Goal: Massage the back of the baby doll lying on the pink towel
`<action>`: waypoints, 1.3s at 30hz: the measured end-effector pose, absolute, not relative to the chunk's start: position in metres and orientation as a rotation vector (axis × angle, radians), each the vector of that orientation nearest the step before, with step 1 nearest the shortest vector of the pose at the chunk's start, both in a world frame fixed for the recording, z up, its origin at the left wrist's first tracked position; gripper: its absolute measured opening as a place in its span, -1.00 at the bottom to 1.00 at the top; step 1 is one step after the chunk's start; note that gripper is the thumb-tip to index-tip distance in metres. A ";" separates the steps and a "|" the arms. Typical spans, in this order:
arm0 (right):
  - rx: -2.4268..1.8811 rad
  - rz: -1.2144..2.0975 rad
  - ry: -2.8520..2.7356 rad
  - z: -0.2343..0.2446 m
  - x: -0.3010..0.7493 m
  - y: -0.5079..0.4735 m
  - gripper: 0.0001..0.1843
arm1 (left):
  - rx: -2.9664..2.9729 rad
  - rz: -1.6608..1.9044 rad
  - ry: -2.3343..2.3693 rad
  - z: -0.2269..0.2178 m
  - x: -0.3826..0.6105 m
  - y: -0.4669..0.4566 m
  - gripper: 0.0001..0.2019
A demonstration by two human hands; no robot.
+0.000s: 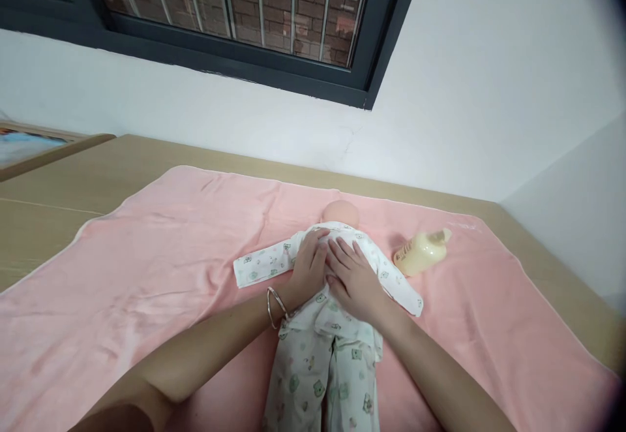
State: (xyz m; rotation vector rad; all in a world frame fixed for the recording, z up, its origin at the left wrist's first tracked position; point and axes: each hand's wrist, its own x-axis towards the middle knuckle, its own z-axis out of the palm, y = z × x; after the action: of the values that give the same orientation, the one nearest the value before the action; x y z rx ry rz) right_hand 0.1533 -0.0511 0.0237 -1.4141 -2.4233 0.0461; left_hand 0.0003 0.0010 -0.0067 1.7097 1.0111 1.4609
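Note:
A baby doll (341,213) lies on a pink blanket, its head toward the wall. It wears a white printed top (271,263) and matching printed trousers (300,380). My left hand (309,259) rests on the chest of the top, fingers stretched toward the doll's neck; a bracelet circles that wrist. Beside it my right hand (355,278) lies flat on the chest with its fingers spread. Both hands touch the cloth and hide part of the chest. The doll's sleeves stretch out to either side.
A pale yellow pump bottle (421,252) stands on the blanket (161,256), right of the doll. Under the blanket is a wooden surface (161,151). Behind it rises a white wall (440,138) with a dark-framed window (274,70). A wooden edge (73,148) runs along the left.

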 end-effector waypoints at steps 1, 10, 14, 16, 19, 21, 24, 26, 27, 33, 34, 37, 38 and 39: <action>-1.339 0.075 -2.465 0.025 0.158 -0.047 -0.41 | 1.723 1.463 1.014 -0.007 0.001 0.001 -0.67; -1.767 0.003 -2.095 0.018 0.174 -0.032 -0.31 | 1.881 1.353 1.158 -0.006 0.002 0.003 -0.66; -1.845 -0.018 -2.122 0.024 0.171 -0.037 -0.29 | 2.106 1.299 1.181 -0.007 0.002 0.004 -0.67; -1.848 0.019 -2.091 0.028 0.174 -0.034 -0.33 | 2.176 1.262 1.211 -0.007 0.001 0.005 -0.65; -1.834 0.092 -2.047 0.029 0.178 -0.029 -0.37 | 2.250 1.166 1.263 -0.004 0.001 0.007 -0.56; -1.831 0.121 -2.042 0.028 0.180 -0.026 -0.37 | 2.297 1.119 1.275 -0.002 0.001 0.009 -0.53; -1.849 0.147 -2.057 0.024 0.182 -0.025 -0.31 | 2.367 1.102 1.239 -0.002 0.001 0.011 -0.52; -1.856 0.163 -2.070 0.023 0.182 -0.024 -0.29 | 2.403 1.111 1.229 -0.002 0.001 0.012 -0.52; -1.856 0.168 -2.076 0.023 0.181 -0.024 -0.29 | 2.423 1.117 1.233 -0.001 0.001 0.011 -0.53; -1.790 0.012 -2.167 0.036 0.169 -0.043 -0.48 | 2.611 1.165 1.153 0.006 0.001 -0.004 -0.66; -1.776 -0.049 -2.190 0.039 0.166 -0.048 -0.51 | 2.644 1.177 1.127 0.007 0.001 -0.006 -0.68; -1.775 -0.150 -2.217 0.044 0.160 -0.061 -0.56 | 2.676 1.194 1.098 0.008 0.000 -0.010 -0.72; -1.791 -0.140 -2.213 0.045 0.161 -0.061 -0.56 | 2.653 1.192 1.120 0.007 0.000 -0.010 -0.73; -1.815 -0.112 -2.202 0.046 0.163 -0.059 -0.55 | 2.612 1.185 1.159 0.007 0.000 -0.008 -0.72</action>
State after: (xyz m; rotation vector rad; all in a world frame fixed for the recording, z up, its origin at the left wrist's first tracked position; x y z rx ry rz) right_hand 0.1627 -0.0591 0.0455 -1.8149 -2.2017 -0.1123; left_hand 0.0001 -0.0085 0.0066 2.6125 1.1589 1.1848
